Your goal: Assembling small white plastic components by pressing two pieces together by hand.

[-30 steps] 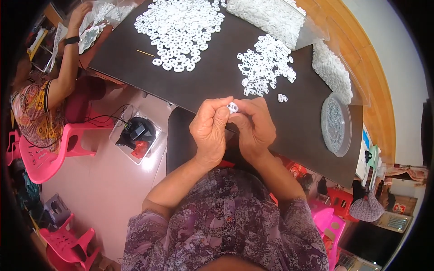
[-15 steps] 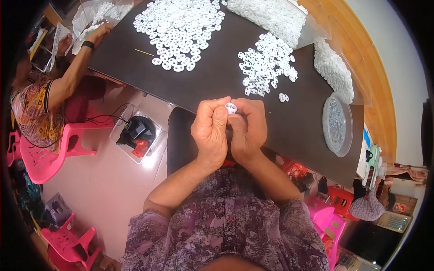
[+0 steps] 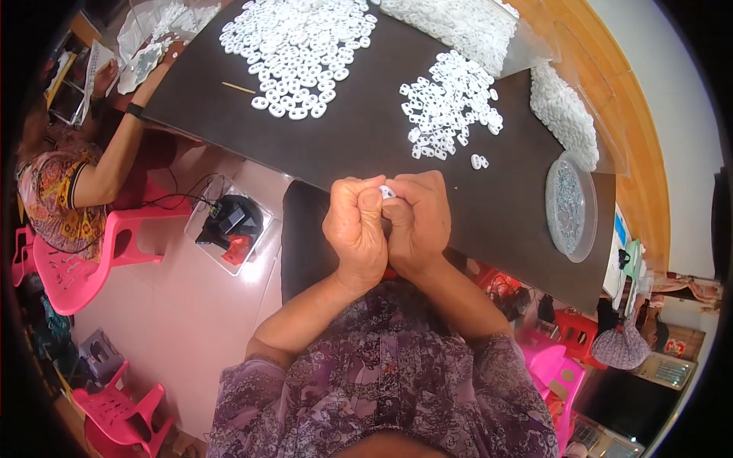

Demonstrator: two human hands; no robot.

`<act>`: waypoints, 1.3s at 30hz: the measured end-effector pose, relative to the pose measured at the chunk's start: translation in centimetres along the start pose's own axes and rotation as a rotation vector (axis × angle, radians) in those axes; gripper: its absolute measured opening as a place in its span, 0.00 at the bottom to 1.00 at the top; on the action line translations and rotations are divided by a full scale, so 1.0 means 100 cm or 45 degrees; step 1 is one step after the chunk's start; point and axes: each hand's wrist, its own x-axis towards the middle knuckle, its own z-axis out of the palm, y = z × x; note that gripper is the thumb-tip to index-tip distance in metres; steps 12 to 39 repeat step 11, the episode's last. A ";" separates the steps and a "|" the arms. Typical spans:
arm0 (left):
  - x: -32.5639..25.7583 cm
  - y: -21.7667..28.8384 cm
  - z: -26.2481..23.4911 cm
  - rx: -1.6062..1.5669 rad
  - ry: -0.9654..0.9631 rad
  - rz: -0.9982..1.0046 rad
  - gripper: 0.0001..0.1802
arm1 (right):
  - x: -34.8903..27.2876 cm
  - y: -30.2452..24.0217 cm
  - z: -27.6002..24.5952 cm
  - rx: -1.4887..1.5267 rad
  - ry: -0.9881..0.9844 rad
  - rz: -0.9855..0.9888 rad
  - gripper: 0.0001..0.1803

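Between the fingertips of both hands sits a small white oval plastic piece with dark holes. My left hand pinches it from the left with thumb and curled fingers. From the other side my right hand grips it too, the thumbs almost meeting below it; most of the piece is hidden. Beyond the hands, on the dark table, lie a large pile of white oval two-holed rings and a smaller pile of white plastic pieces. A pair of loose pieces rests apart, nearer to me.
A round clear tub of small metal parts stands at the table's right. Bags of white pieces line the far right edge. A thin stick lies left of the large pile. On the left, a co-worker sits on a pink chair.
Both hands have tilted the white piece and closed further over it, so less of it shows. The co-worker's arm at the left has shifted slightly.
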 end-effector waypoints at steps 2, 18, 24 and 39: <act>0.000 0.004 0.001 0.034 -0.016 -0.014 0.10 | 0.001 0.001 -0.005 -0.022 -0.039 0.003 0.07; 0.021 0.008 0.021 0.096 -0.457 -0.022 0.15 | 0.028 0.014 -0.064 -0.005 -0.017 0.469 0.07; 0.021 0.008 0.021 0.096 -0.457 -0.022 0.15 | 0.028 0.014 -0.064 -0.005 -0.017 0.469 0.07; 0.021 0.008 0.021 0.096 -0.457 -0.022 0.15 | 0.028 0.014 -0.064 -0.005 -0.017 0.469 0.07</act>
